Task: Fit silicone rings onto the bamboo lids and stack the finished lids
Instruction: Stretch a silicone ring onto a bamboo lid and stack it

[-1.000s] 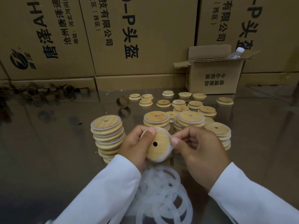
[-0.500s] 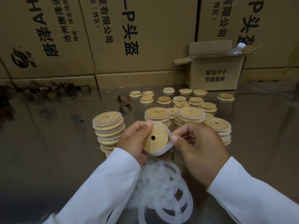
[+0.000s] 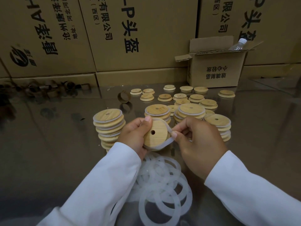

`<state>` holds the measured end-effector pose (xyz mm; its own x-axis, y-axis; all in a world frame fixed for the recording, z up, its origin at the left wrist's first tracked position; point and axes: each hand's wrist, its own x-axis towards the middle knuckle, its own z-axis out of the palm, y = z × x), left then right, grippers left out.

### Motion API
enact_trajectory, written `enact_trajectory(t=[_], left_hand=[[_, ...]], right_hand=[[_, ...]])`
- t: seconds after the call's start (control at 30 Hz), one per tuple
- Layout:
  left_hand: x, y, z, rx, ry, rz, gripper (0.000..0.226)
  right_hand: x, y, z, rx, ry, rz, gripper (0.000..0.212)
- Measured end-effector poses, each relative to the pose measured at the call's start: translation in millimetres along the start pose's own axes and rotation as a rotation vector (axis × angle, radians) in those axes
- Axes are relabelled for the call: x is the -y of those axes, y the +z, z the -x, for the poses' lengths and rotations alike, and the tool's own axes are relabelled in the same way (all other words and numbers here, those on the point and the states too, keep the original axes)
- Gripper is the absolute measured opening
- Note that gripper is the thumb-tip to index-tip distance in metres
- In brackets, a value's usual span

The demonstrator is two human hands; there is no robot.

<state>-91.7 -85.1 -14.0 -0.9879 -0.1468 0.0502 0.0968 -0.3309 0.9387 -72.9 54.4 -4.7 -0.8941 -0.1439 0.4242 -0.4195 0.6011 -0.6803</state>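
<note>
The round pale bamboo lid (image 3: 156, 133), with a small hole drilled off-centre, is at the middle of the frame, held tilted on edge above the dark glossy table (image 3: 57, 152). Our left hand (image 3: 133, 136) grips it, fingers curled behind its left rim and thumb pressed on the top edge. Our right hand (image 3: 198, 141) pinches the translucent white silicone ring (image 3: 163, 143) between thumb and forefinger at the lid's right rim. The ring lies against the wood along the top and lower left but stands off it at the right, so we judge this lid only partly fitted. Just behind our hands, four stacks of ringed lids (image 3: 108, 123) show a good share of the work done, the tallest at centre left. Higher up, right of centre, bare bamboo lids (image 3: 197, 97) lie scattered with no rings on them, and a heap of loose silicone rings (image 3: 162, 180) lies at lower centre, so we reckon plenty remains. The lid in hand looks smooth and light-grained, and its rim is stepped like those of the bare ones.
</note>
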Motion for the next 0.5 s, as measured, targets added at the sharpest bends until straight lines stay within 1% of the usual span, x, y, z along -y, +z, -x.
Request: enact_trajectory(t=[0.2, 0.33, 0.4, 0.5], left_hand=[[-2.9, -2.5, 0.4, 0.039, -0.048, -0.038, 0.021], [-2.7, -3.3, 1.1, 0.049, -0.040, -0.081, 0.025], [-2.8, -3.5, 1.7, 0.060, -0.014, -0.116, 0.023], [-0.3, -3.8, 1.7, 0.036, 0.067, -0.196, 0.022]], right_hand=[[5.0, -3.4, 0.4, 0.067, 0.010, 0.060, 0.019], [8.1, -4.2, 0.3, 0.106, 0.011, 0.095, 0.022], [6.1, -2.4, 0.4, 0.073, 0.020, 0.058, 0.023], [1.0, 1.4, -0.4, 0.039, 0.111, -0.130, 0.023]])
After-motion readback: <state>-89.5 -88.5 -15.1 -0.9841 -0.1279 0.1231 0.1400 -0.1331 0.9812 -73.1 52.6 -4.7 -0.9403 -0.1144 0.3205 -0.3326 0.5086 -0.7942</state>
